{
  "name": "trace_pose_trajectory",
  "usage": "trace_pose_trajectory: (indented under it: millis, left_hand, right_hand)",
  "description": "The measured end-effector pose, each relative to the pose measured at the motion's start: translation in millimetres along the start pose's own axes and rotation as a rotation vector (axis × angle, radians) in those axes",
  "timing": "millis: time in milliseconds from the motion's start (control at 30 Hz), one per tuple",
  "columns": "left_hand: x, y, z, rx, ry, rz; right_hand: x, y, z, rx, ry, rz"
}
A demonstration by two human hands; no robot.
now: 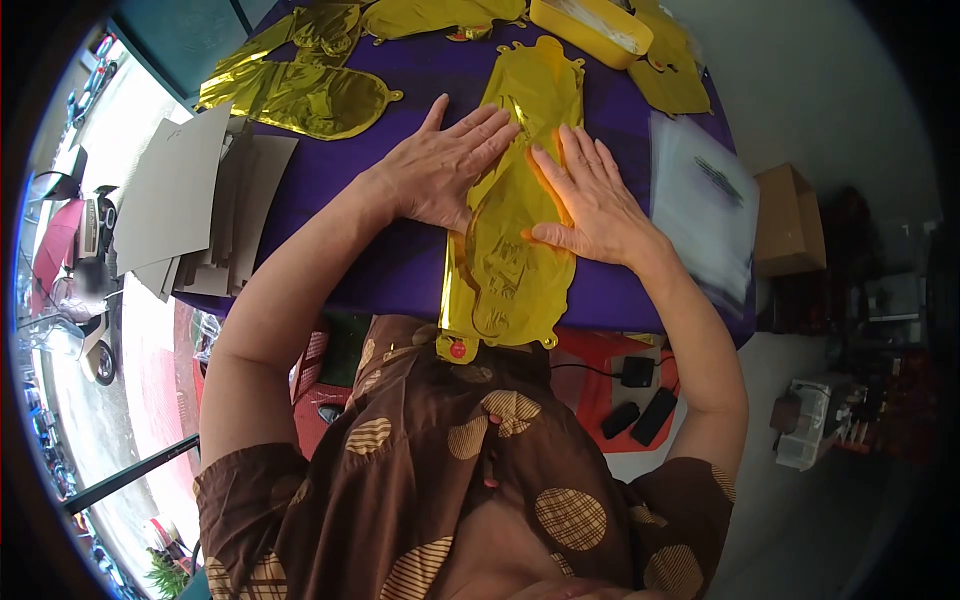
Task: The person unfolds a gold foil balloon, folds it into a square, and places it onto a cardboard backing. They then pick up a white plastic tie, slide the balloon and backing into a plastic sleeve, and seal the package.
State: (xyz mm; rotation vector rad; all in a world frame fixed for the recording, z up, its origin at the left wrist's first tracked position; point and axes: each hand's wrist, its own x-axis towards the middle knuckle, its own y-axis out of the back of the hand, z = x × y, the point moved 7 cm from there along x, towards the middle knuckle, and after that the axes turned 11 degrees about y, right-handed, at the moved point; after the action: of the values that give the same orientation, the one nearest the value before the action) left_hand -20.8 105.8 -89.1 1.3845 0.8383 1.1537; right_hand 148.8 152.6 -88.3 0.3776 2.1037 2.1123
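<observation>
A flat gold foil balloon point(508, 270) lies lengthwise in front of me, its near end reaching past the table's front edge. Small tabs stick out along its rim, and a red spot shows at its near left corner. My left hand point(445, 165) rests flat over the balloon's left side, fingers stretched and thumb apart. On the right side, my right hand point(590, 205) lies with fingers spread, its fingertips and thumb on the foil. Neither hand grips anything. The foil looks creased between and below the hands.
More gold foil balloons point(320, 98) lie at the far left of the purple-covered table point(385, 262). A yellow container point(590, 32) stands at the back right. Grey cardboard sheets point(175, 190) are stacked left, clear plastic bags point(703, 205) right. A red stool point(590, 375) below holds black devices.
</observation>
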Motion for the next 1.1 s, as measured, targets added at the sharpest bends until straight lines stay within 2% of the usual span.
trace_pose_trajectory:
  millis: [300, 433, 800, 900, 1000, 1100]
  left_hand:
    - [1, -4, -2, 0.003, 0.042, -0.079]
    - [0, 0, 1, 0.017, -0.015, 0.004]
    - [1, -3, 0, 0.036, -0.005, 0.009]
    - [2, -3, -1, 0.004, 0.054, -0.102]
    - [1, -2, 1, 0.062, 0.001, -0.017]
    - [1, 0, 1, 0.068, 0.001, -0.034]
  right_hand:
    - [-4, -1, 3, 0.05, -0.014, -0.011]
    - [-3, 6, 10, 0.171, -0.013, 0.029]
    - [-1, -1, -1, -0.01, -0.015, 0.025]
    - [0, -2, -2, 0.002, -0.04, 0.02]
    - [1, -3, -1, 0.016, -0.056, 0.0]
    - [2, -2, -3, 0.022, -0.065, -0.015]
